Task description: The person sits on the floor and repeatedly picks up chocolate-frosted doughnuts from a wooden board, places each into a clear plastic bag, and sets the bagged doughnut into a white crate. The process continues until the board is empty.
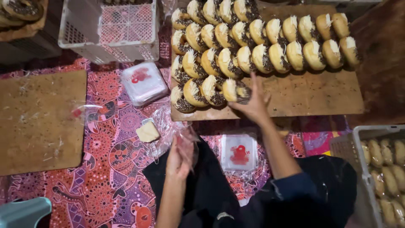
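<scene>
My right hand [253, 101] reaches onto a wooden board [312, 95] and grips a topped bun [236, 90] at the end of the nearest row. Several rows of buns [261, 38] with chocolate sprinkles and grated cheese lean against each other on that board. My left hand [179, 158] is near my lap and holds a clear plastic bag [185, 137] by its mouth. A stack of clear bags with a red print [239, 153] lies on the patterned mat between my arms.
A second stack of printed bags [143, 82] lies by a white plastic crate [109, 27]. A bare wooden board [40, 122] sits at left. A small tan block [147, 132] rests on the mat. A crate of bagged buns [382, 173] stands at right.
</scene>
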